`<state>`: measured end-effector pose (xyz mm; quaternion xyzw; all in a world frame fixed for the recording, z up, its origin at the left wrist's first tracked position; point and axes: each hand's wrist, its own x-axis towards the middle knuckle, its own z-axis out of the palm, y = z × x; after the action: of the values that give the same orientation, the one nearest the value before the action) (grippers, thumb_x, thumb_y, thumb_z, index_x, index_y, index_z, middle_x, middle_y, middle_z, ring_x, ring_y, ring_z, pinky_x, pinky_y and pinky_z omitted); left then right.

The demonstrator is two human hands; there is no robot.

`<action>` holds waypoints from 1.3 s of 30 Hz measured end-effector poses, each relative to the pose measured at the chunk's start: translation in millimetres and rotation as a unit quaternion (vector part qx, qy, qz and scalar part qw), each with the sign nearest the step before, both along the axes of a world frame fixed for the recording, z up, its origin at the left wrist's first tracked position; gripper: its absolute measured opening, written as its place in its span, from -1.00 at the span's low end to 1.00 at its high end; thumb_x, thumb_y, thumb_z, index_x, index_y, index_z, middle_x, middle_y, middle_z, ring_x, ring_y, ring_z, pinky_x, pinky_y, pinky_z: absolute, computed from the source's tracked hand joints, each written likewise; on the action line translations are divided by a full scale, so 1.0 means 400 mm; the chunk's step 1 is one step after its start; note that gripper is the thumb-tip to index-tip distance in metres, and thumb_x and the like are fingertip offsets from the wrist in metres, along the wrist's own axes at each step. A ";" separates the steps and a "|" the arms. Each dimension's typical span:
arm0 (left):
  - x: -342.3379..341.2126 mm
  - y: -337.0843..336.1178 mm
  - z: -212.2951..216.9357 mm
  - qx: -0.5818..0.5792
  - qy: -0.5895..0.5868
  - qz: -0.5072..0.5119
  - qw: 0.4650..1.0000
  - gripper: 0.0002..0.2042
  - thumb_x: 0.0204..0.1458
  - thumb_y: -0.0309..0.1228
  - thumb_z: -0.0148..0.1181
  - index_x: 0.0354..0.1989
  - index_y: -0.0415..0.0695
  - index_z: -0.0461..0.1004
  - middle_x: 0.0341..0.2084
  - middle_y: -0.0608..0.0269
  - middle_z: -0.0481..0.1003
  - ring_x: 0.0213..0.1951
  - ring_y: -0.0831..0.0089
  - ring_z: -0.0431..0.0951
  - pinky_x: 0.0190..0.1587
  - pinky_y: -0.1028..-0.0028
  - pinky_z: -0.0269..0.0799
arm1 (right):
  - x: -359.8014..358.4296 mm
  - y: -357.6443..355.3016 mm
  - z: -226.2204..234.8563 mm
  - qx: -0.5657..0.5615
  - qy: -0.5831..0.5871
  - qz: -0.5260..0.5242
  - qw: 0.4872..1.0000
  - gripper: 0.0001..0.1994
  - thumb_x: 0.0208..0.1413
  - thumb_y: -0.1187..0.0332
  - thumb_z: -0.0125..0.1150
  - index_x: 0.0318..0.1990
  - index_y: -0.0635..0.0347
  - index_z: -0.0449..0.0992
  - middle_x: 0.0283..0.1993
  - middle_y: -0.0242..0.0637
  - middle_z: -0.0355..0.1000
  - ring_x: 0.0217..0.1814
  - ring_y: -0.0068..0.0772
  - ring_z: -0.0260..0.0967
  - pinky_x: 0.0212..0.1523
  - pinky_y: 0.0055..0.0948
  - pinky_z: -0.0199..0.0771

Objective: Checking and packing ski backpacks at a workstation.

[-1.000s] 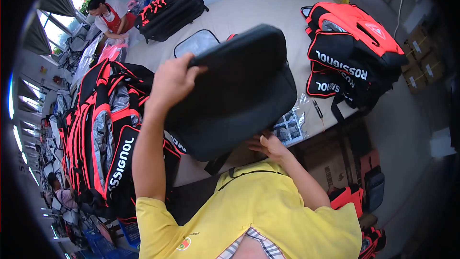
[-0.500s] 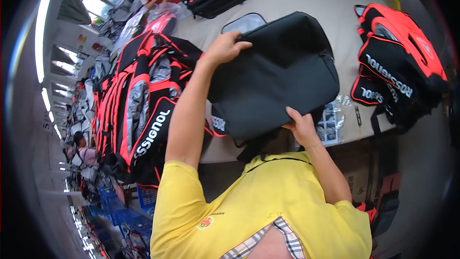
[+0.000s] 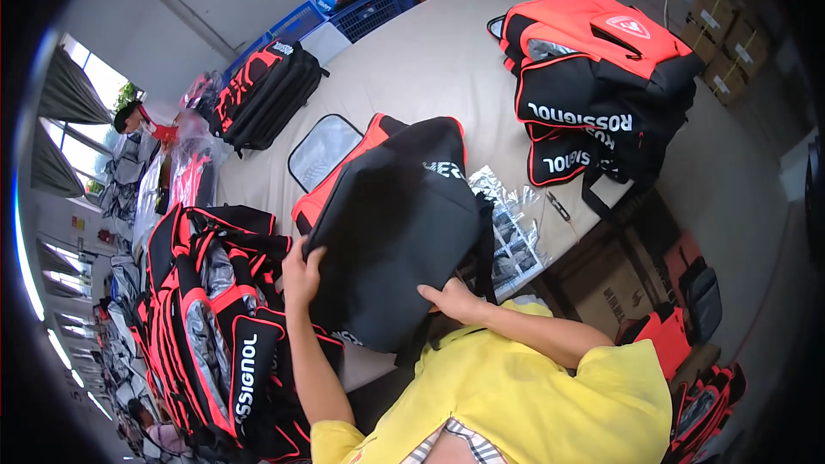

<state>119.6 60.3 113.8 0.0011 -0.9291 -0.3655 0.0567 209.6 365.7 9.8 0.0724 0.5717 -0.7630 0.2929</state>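
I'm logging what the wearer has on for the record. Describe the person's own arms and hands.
Both forearms are bare, with no gloves, watch or rings that I can see on the left hand or right hand. Short yellow sleeves cover the upper arms; a checked hem shows beneath the shirt.

Left hand (image 3: 301,273): forearm raised upright, fingers curled in a grip, thumb apart. Right hand (image 3: 453,299): forearm angled in from the right, elbow bent, palm down, fingers extended toward the left hand.
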 end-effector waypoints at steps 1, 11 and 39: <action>0.032 -0.023 -0.044 0.008 0.020 0.017 1.000 -0.73 0.22 -0.38 0.31 -0.01 -0.28 0.55 -0.30 -0.08 0.65 -0.22 0.16 0.68 -0.08 0.30 0.52 | 0.005 0.002 0.015 -0.003 -0.001 0.001 1.000 -0.56 0.42 0.21 0.20 0.25 0.41 0.49 0.07 -0.10 0.61 0.04 -0.35 0.61 -0.05 -0.30 0.71; 0.228 -0.050 -0.206 0.166 0.039 0.128 0.977 -0.70 0.27 -0.51 0.30 0.13 -0.33 0.52 -0.14 0.13 0.65 -0.06 0.40 0.60 0.09 0.44 0.46 | 0.039 -0.037 -0.049 0.202 0.152 0.103 0.962 -0.42 0.33 -0.02 0.20 0.28 0.29 0.53 0.32 0.23 0.47 0.38 0.26 0.41 0.37 -0.06 0.41; 0.424 0.291 -0.416 -0.223 0.004 -0.201 0.954 -0.26 -0.03 -0.42 0.33 0.46 0.10 0.40 0.47 0.15 0.32 0.49 0.06 0.25 0.48 -0.16 0.06 | -0.025 0.002 0.660 -0.251 0.482 0.204 0.814 -0.33 0.17 0.55 0.25 0.50 0.13 0.40 0.11 0.02 0.61 -0.01 -0.14 0.64 0.04 -0.27 0.61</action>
<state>289.0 176.5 -52.5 -0.1998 -0.9677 -0.1528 -0.0150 199.8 366.4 273.7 -0.4986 0.4296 -0.7403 0.1370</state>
